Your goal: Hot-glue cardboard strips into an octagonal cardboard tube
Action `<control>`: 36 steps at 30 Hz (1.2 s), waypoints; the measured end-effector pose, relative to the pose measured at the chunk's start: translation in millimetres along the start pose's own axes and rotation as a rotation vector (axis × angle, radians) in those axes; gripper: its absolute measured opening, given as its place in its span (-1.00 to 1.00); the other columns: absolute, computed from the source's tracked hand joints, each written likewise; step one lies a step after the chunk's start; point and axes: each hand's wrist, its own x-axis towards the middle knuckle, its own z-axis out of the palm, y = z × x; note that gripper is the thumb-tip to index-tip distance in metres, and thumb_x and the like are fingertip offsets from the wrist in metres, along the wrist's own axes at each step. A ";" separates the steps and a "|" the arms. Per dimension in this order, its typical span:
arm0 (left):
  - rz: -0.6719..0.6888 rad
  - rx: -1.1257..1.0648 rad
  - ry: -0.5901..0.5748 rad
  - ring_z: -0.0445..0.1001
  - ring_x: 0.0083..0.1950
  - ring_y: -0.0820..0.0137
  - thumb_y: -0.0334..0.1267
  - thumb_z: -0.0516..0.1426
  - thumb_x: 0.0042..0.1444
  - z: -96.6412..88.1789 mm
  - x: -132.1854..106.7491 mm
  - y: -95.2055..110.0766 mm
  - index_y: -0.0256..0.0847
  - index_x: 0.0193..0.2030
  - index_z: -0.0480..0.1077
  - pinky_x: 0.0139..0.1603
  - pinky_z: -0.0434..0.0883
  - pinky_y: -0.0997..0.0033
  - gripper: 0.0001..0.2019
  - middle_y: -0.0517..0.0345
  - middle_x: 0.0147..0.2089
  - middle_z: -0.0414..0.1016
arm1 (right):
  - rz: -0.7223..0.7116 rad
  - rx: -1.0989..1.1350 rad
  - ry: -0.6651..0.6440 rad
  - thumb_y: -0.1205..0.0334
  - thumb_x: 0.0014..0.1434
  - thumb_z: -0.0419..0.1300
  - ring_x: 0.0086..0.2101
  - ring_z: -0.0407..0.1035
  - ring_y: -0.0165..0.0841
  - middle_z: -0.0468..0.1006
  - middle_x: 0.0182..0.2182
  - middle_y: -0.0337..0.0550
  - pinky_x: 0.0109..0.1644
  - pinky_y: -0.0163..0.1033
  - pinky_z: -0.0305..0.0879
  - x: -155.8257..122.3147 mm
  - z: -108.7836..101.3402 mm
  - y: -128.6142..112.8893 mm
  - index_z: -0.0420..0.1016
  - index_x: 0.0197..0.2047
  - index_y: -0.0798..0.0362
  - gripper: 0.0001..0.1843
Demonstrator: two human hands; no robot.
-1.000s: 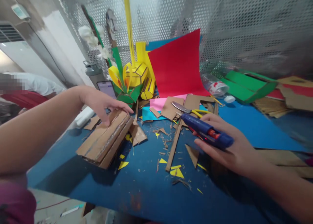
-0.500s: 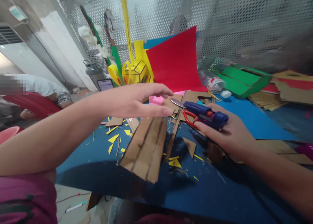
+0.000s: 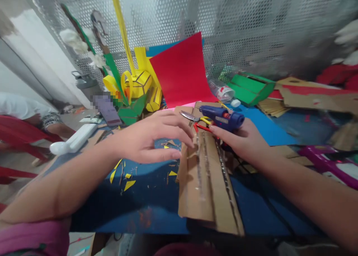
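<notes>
My right hand (image 3: 237,133) is wrapped round a blue glue gun (image 3: 219,116), its nozzle pointing left. Scissors (image 3: 191,116) with red handles stick out beneath the gun, apparently held in the same hand, blades also to the left. Below lies a folded cardboard piece (image 3: 209,185) made of several strips, with shiny glue lines along its seams and its near end at the table's front edge. My left hand (image 3: 158,136) hovers at its upper left, fingers apart and holding nothing; whether its fingertips touch the cardboard I cannot tell.
Yellow paper scraps (image 3: 129,185) litter the blue table (image 3: 151,207). Behind stand a red sheet (image 3: 181,71), a yellow paper model (image 3: 140,82), a phone (image 3: 107,108) and a grey flask (image 3: 86,86). A plastic bottle (image 3: 223,94) and green box (image 3: 250,88) lie right. Another person's arm (image 3: 50,118) shows left.
The view has swung right. The cardboard piece sits further right and at a different angle, with glue seams now showing. My left hand is lower; my right still holds gun and scissors.
</notes>
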 end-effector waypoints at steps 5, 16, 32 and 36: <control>0.007 0.095 0.002 0.70 0.34 0.10 -0.07 0.31 0.61 19.7 -6.8 -4.1 -0.03 0.35 0.63 0.48 0.55 0.05 -0.70 -0.07 0.34 0.75 | -0.095 -0.131 0.021 -0.10 0.27 0.59 0.05 0.72 0.13 0.85 -0.01 0.03 0.26 0.26 0.68 7.0 -14.3 -5.3 0.79 0.02 -0.09 -0.64; 0.010 0.163 0.033 0.72 0.27 0.14 -0.11 0.30 0.60 25.2 -9.6 5.5 0.03 0.38 0.60 0.39 0.60 0.11 -0.70 -0.01 0.32 0.74 | -0.125 -0.008 0.013 0.03 0.39 0.50 -0.07 0.72 -0.07 0.85 -0.12 -0.13 0.15 0.09 0.70 2.5 -13.6 -17.9 0.81 -0.02 -0.07 -0.80; -0.951 0.913 -0.102 0.68 0.46 -0.04 -0.41 0.12 0.62 -17.3 39.3 -154.4 -0.18 0.25 0.72 0.37 0.63 0.03 -0.67 -0.19 0.30 0.78 | -0.086 0.031 -0.017 -0.05 0.33 0.51 -0.21 0.63 -0.08 0.78 -0.24 -0.12 -0.09 0.03 0.58 5.8 -8.7 -7.0 0.73 -0.17 -0.10 -0.77; -1.055 0.932 -0.267 0.70 0.36 0.02 -0.01 0.41 0.56 -4.6 62.9 -200.0 -0.21 0.44 0.57 0.39 0.73 -0.17 -0.52 -0.16 0.44 0.63 | -0.125 -0.002 -0.009 -0.08 0.33 0.49 -0.19 0.60 -0.08 0.76 -0.22 -0.08 -0.07 0.04 0.53 8.4 -9.0 0.5 0.70 -0.15 -0.07 -0.74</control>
